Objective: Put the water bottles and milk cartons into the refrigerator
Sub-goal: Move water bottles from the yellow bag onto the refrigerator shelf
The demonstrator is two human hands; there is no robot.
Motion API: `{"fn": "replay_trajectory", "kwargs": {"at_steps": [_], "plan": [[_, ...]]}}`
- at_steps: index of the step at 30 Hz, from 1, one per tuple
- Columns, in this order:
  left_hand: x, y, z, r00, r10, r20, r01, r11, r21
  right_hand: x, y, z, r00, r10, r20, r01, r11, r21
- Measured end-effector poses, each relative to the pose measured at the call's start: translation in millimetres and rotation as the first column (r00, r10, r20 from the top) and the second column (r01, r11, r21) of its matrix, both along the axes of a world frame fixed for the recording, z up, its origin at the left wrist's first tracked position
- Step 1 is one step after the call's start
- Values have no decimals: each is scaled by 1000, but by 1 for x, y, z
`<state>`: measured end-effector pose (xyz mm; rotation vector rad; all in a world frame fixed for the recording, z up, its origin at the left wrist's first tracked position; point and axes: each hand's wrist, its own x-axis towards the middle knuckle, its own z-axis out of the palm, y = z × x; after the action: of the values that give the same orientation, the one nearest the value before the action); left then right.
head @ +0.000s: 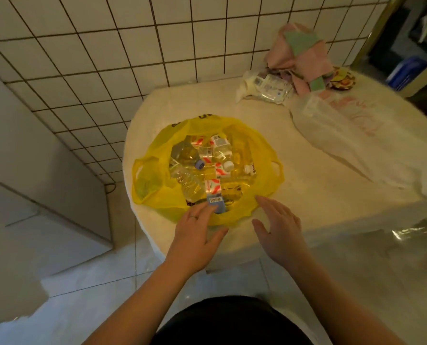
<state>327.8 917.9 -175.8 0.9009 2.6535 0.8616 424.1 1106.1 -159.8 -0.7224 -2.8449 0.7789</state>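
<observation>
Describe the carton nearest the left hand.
On the pale table sits an open yellow plastic bag. At its near rim, by the left hand, lies a white-and-red milk carton. Only it shows a barcode on a blue end.

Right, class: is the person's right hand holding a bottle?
No, the right hand is open beside the yellow bag, its fingers straight and holding nothing.

Two hands, left hand [195, 232] and right hand [279, 227], one yellow bag [262, 155] just beyond them, about five water bottles [187, 179] inside (jumbled, count uncertain), three caps [228, 166] showing, one white bag [344, 135] far beyond the right hand, one cloth heap [299, 53]
</observation>
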Motion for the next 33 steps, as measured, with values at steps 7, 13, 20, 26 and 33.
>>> {"fn": "replay_trajectory", "kwargs": {"at_steps": [7, 13, 20, 26, 33], "plan": [[-27, 34, -5, 978, 207, 14, -207, 978, 18, -57, 47, -4, 990, 140, 8, -139, 990, -35], [-42, 65, -3, 877, 478, -50, -478, 878, 17, -103, 84, -7, 947, 321, 19, -317, 943, -105], [-50, 93, -12, 684, 728, -54, -726, 670, -156, -156, 108, -24, 879, 471, 82, -450, 873, -186], [-54, 111, -24, 559, 828, -52, -812, 534, -235, -196, 113, -37, 854, 512, 93, -486, 849, -206], [-67, 125, -31, 444, 896, 25, -869, 437, -233, -229, 101, -51, 901, 430, 55, -368, 826, -426]]}}
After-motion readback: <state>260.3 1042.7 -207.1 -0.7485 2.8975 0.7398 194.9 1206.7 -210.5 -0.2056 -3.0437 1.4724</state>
